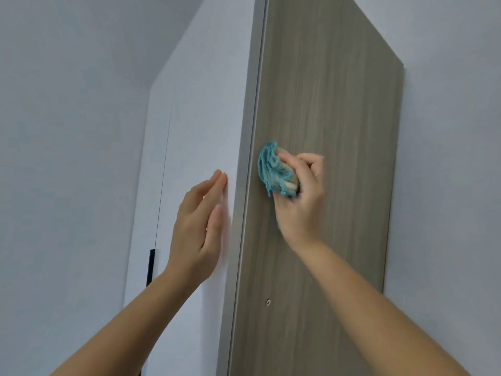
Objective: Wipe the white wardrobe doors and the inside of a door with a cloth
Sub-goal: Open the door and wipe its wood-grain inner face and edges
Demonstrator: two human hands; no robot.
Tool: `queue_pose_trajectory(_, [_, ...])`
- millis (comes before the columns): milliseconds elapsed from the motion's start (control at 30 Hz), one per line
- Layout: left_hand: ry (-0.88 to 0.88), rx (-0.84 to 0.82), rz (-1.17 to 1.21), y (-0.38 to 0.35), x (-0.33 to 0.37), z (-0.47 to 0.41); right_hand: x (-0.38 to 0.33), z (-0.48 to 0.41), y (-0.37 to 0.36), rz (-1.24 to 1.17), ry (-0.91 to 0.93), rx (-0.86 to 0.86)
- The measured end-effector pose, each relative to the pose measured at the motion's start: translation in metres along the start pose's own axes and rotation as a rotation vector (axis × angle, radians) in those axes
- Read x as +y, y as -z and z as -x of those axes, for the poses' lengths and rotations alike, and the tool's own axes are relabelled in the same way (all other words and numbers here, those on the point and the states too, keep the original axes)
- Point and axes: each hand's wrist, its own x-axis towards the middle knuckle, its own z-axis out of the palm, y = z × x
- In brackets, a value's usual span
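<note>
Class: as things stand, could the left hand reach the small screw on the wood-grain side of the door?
Probably not directly: the left hand lies flat on the white face, and the door's edge stands between it and the screw.

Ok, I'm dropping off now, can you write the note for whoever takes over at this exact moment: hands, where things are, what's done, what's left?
Left hand: open, flat against the white outer face of the open door, apparently bracing it.
Right hand: closed around the bunched blue cloth, pressing it on the wood-grain inside of the door, near its front edge, at about mid-height in the view.
Neighbouring white door is shut; its dark handle shows low down.
Done: cannot be judged, no wipe marks show.
Left: probably the rest of the inside face, above and below the cloth; check the white fronts.
</note>
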Motion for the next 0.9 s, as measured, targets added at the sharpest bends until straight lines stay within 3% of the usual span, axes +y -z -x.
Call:
queue_pose_trajectory(133, [-0.072, 0.036, 0.033, 0.007, -0.021, -0.012, -0.033, -0.069, -0.023, 0.013, 0.140, 0.120])
queue_pose_trajectory(233, [-0.001, 0.045, -0.001, 0.012, -0.051, -0.024, -0.058, -0.130, -0.051, 0.328, 0.387, 0.068])
queue_pose_trajectory(367, [0.055, 0.044, 0.002, 0.020, -0.096, -0.037, -0.076, -0.173, -0.087, 1.125, 0.545, -0.293])
queue_pose_trajectory(433, [0.062, 0.036, 0.020, 0.022, -0.116, -0.041, -0.088, -0.166, -0.102, 1.329, 0.525, -0.513])
queue_pose_trajectory(567, [0.023, -0.036, 0.079, 0.031, -0.151, -0.044, -0.084, -0.100, -0.139, 1.443, 0.652, -0.657])
queue_pose_trajectory(700, [-0.006, -0.135, 0.104, 0.049, -0.198, -0.039, -0.057, -0.007, -0.161, 1.356, 0.679, -0.813])
queue_pose_trajectory(900, [0.044, -0.343, 0.049, 0.081, -0.268, -0.003, -0.058, 0.124, -0.142, 1.186, 0.775, -1.357])
